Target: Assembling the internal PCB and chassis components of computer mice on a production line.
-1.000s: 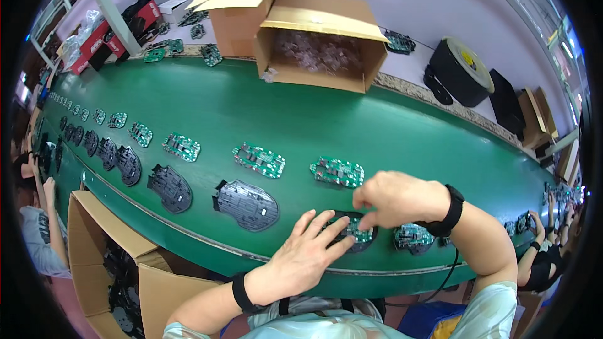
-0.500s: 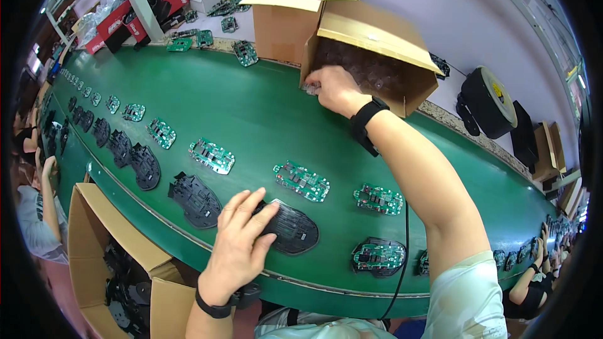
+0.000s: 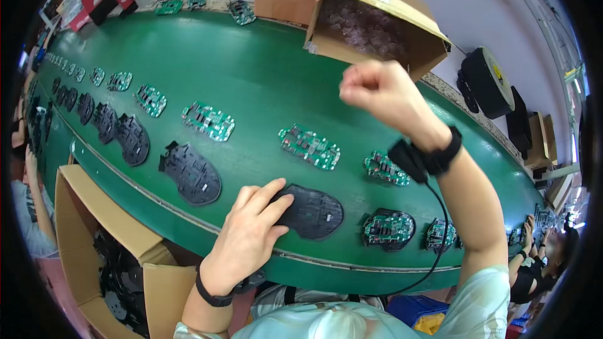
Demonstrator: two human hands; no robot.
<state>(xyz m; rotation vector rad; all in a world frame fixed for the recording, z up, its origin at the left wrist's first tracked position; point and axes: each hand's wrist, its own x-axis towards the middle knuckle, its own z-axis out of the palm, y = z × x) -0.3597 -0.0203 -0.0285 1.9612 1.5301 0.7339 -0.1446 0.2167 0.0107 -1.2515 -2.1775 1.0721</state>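
Note:
My left hand [image 3: 254,226] grips the left end of a black plastic shell [image 3: 314,213], shaped like a computer mouse base, on the green work surface [image 3: 270,69]. Its fingertips lie over the shell's edge, with the thumb on the near side. Raised over the surface, my right hand [image 3: 380,94] is closed with fingers curled together; whatever they hold is hidden. Just beyond the shell lies a green circuit board [image 3: 309,147]. Another circuit board [image 3: 385,168] rests below my right wrist, partly covered by a black wrist device [image 3: 418,158]. Right of the shell sits a shell with board fitted [image 3: 388,229].
A tipped cardboard box [image 3: 427,53] at the back holds many small clear pieces. Boards [image 3: 151,100] and black shells [image 3: 191,172] line up leftward. An open carton [image 3: 81,232] of black parts stands at lower left. A black cable [image 3: 440,245] hangs from my right wrist.
My right hand has come out of the tipped box and back toward me, closed. My left hand stays at the shell, which sits slightly farther right. The whole view has shifted.

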